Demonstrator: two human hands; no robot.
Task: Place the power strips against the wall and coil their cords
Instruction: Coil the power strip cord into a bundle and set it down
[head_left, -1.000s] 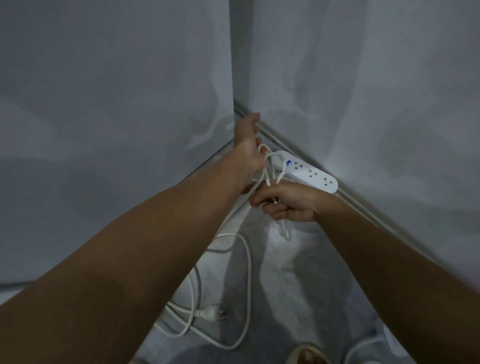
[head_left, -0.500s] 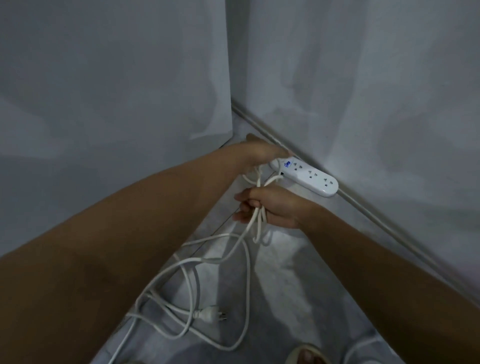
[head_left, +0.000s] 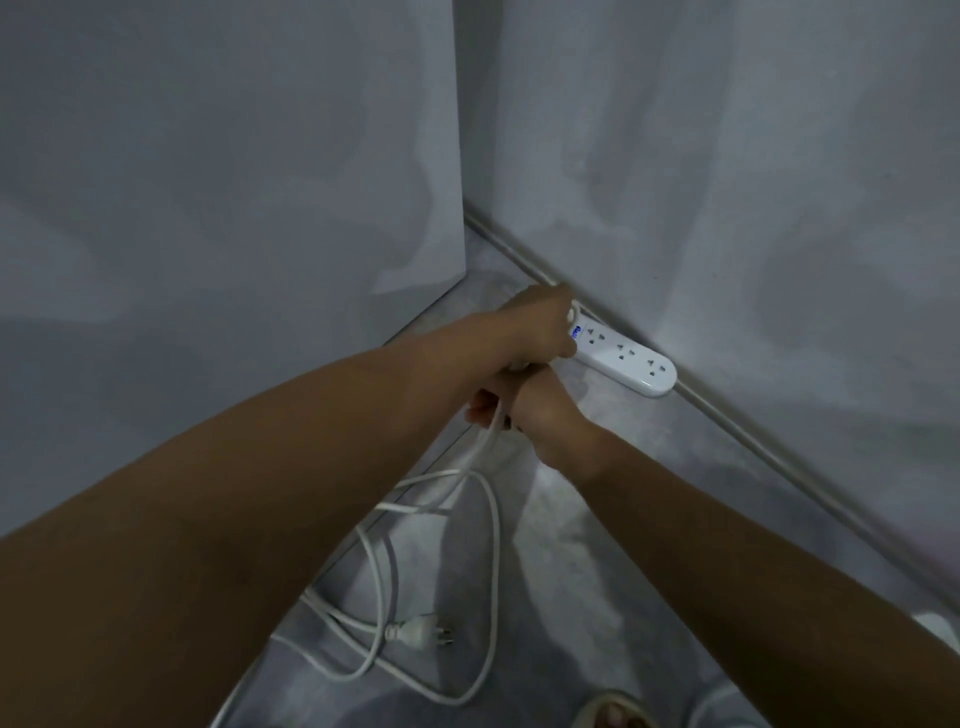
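A white power strip (head_left: 626, 359) with a blue lit switch lies on the floor along the base of the right wall. My left hand (head_left: 537, 327) is closed over its near end, with a bit of white cord showing by the fingers. My right hand (head_left: 524, 410) sits just below it, gripping a bundle of the white cord (head_left: 491, 525). The cord hangs down from that hand into loose loops on the floor. Its plug (head_left: 418, 633) lies among the loops.
Grey walls meet in a corner (head_left: 460, 208); a pale skirting strip (head_left: 779, 457) runs along the right wall. A sandalled foot (head_left: 613, 714) shows at the bottom edge. Another white cord loop (head_left: 709, 709) and a white object (head_left: 937, 629) lie at the lower right.
My left hand came down from the raised position onto the strip's near end. My right hand moved up close under it, pulling the cord loops higher off the floor.
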